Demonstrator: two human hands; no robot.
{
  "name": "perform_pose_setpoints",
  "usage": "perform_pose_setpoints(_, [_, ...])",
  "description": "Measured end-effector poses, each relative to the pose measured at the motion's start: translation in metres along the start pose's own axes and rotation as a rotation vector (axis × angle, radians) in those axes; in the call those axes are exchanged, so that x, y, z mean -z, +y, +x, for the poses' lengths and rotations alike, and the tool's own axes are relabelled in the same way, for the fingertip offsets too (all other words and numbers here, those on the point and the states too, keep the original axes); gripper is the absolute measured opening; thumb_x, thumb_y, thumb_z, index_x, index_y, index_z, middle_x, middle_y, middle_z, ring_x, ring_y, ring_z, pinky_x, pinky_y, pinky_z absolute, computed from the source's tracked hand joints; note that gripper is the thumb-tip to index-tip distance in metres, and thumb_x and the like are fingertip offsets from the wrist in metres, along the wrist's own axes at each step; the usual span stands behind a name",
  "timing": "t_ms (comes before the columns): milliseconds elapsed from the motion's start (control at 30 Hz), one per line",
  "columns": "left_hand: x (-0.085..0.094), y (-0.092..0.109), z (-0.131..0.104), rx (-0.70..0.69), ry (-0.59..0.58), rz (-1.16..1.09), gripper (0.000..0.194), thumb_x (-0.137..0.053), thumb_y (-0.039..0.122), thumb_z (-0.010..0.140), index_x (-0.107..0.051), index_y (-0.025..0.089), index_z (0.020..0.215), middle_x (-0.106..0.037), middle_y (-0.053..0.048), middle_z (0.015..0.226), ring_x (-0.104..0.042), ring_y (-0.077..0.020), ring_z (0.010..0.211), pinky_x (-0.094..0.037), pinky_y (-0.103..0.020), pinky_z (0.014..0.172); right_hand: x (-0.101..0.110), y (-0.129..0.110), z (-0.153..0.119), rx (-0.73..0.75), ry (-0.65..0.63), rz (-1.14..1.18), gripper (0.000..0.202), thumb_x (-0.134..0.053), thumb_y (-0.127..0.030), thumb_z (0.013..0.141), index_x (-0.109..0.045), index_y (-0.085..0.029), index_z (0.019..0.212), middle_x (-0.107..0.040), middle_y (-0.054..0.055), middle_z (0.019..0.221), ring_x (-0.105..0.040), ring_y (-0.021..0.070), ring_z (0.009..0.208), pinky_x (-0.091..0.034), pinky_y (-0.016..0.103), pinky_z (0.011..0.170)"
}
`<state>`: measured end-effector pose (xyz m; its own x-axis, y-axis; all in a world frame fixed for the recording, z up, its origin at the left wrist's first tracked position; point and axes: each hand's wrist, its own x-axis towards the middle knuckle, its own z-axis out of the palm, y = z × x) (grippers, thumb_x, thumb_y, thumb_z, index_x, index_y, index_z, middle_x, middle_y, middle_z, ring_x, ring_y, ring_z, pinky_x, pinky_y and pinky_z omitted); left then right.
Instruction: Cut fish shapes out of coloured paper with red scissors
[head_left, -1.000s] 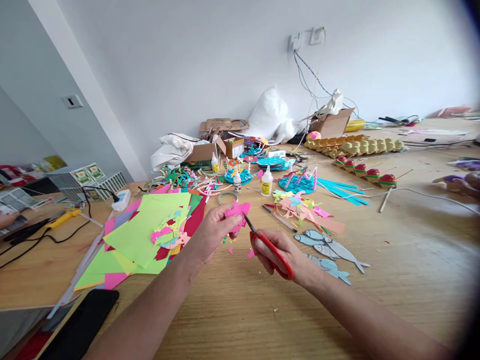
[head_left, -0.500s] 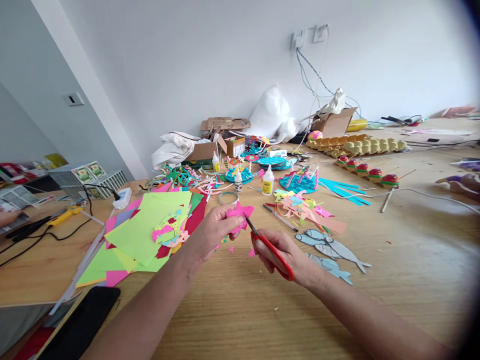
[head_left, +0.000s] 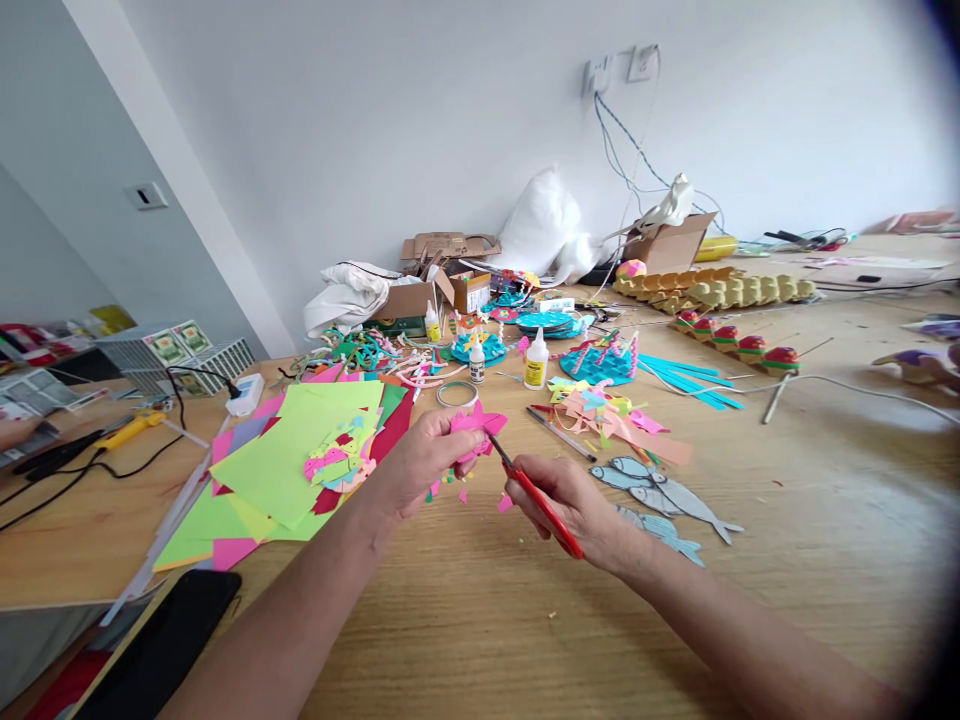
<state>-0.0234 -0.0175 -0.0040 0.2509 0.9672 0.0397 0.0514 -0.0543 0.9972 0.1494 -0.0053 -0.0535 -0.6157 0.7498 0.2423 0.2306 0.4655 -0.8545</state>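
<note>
Pinched in my left hand [head_left: 429, 458] is a pink star-like paper piece [head_left: 480, 428], its points spreading past my fingertips. My right hand [head_left: 564, 500] is closed round the red handles of a pair of scissors [head_left: 546, 512]. The dark blades reach up and left to the right edge of the pink paper; how far apart they are is hard to make out. Small pink scraps [head_left: 505, 503] lie on the wooden table [head_left: 480, 620] below my hands.
Coloured sheets [head_left: 277, 460] with small cut pieces lie left. Glue bottles [head_left: 535, 362], a tape roll [head_left: 457, 394] and a pen [head_left: 562, 435] are beyond my hands. Paper fish [head_left: 686, 500] lie right, a black phone [head_left: 169, 640] at front left.
The scissors have turned slightly in my right hand, and their handles look narrower. My left hand and the pink paper have shifted slightly left.
</note>
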Motion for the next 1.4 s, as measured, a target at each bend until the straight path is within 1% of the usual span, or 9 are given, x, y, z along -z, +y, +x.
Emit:
perform_pose_setpoints(200, [0.003, -0.001, 0.000, -0.024, -0.033, -0.045, 0.026, -0.057, 0.028, 0.073, -0.042, 0.018, 0.055, -0.042, 0.006, 0.051, -0.038, -0.0072, 0.048, -0.030, -0.021, 0.046, 0.000, -0.001, 0.000, -0.010, 0.001, 0.013, 0.044, -0.043, -0.053, 0.087, -0.047, -0.019, 0.059, -0.037, -0.006, 0.043, -0.034, 0.0078, 0.039, -0.022, 0.021, 0.038])
perform_pose_setpoints(367, [0.003, -0.002, 0.000, -0.043, -0.013, -0.033, 0.025, -0.056, 0.030, 0.074, -0.044, 0.017, 0.056, -0.044, 0.005, 0.049, -0.037, -0.0078, 0.049, -0.029, -0.022, 0.048, -0.001, -0.001, 0.000, -0.019, -0.005, 0.042, 0.047, -0.042, -0.059, 0.085, -0.044, -0.020, 0.059, -0.038, -0.006, 0.042, -0.033, 0.0077, 0.038, -0.022, 0.021, 0.037])
perform_pose_setpoints(533, [0.003, -0.003, 0.000, -0.046, -0.013, -0.056, 0.027, -0.058, 0.030, 0.074, -0.043, 0.017, 0.055, -0.043, 0.006, 0.048, -0.036, -0.0071, 0.048, -0.030, -0.021, 0.049, -0.001, -0.004, 0.000, -0.074, -0.026, 0.131, 0.048, -0.044, -0.064, 0.081, -0.044, -0.020, 0.061, -0.038, -0.007, 0.042, -0.034, 0.0072, 0.037, -0.024, 0.020, 0.035])
perform_pose_setpoints(667, [0.002, -0.002, 0.000, -0.007, -0.031, -0.086, 0.028, -0.058, 0.031, 0.074, -0.043, 0.017, 0.054, -0.043, 0.005, 0.049, -0.038, -0.0072, 0.048, -0.029, -0.020, 0.045, -0.001, -0.004, -0.001, -0.123, -0.063, 0.223, 0.048, -0.043, -0.065, 0.080, -0.043, -0.020, 0.064, -0.040, -0.007, 0.044, -0.036, 0.0074, 0.038, -0.028, 0.019, 0.036])
perform_pose_setpoints(767, [-0.001, -0.002, -0.001, -0.002, -0.043, -0.091, 0.026, -0.057, 0.029, 0.074, -0.044, 0.017, 0.055, -0.042, 0.006, 0.050, -0.037, -0.0064, 0.046, -0.028, -0.020, 0.044, -0.001, -0.002, -0.001, -0.106, -0.073, 0.271, 0.049, -0.042, -0.067, 0.080, -0.041, -0.021, 0.063, -0.041, -0.006, 0.045, -0.038, 0.0086, 0.040, -0.030, 0.020, 0.039])
perform_pose_setpoints(1000, [-0.002, -0.004, -0.001, -0.016, -0.098, -0.093, 0.026, -0.053, 0.026, 0.079, -0.044, 0.017, 0.056, -0.040, 0.006, 0.049, -0.034, -0.0061, 0.044, -0.025, -0.022, 0.045, -0.001, 0.000, -0.001, -0.062, -0.076, 0.306, 0.053, -0.041, -0.072, 0.077, -0.040, -0.022, 0.060, -0.043, -0.005, 0.045, -0.039, 0.0105, 0.042, -0.032, 0.023, 0.041])
perform_pose_setpoints(1167, [-0.002, -0.005, 0.000, -0.016, -0.104, -0.092, 0.027, -0.052, 0.026, 0.080, -0.043, 0.017, 0.056, -0.039, 0.006, 0.050, -0.033, -0.0060, 0.044, -0.024, -0.023, 0.046, -0.002, -0.001, -0.001, -0.048, -0.078, 0.317, 0.052, -0.041, -0.072, 0.077, -0.040, -0.022, 0.061, -0.044, -0.005, 0.045, -0.039, 0.0101, 0.043, -0.032, 0.023, 0.042])
perform_pose_setpoints(1400, [-0.001, -0.004, 0.000, -0.042, -0.094, -0.035, 0.027, -0.050, 0.025, 0.080, -0.042, 0.017, 0.055, -0.038, 0.006, 0.048, -0.031, -0.0062, 0.045, -0.024, -0.023, 0.048, -0.003, 0.006, -0.001, -0.046, -0.080, 0.328, 0.050, -0.041, -0.068, 0.080, -0.041, -0.022, 0.064, -0.042, -0.006, 0.043, -0.036, 0.0088, 0.038, -0.029, 0.022, 0.039])
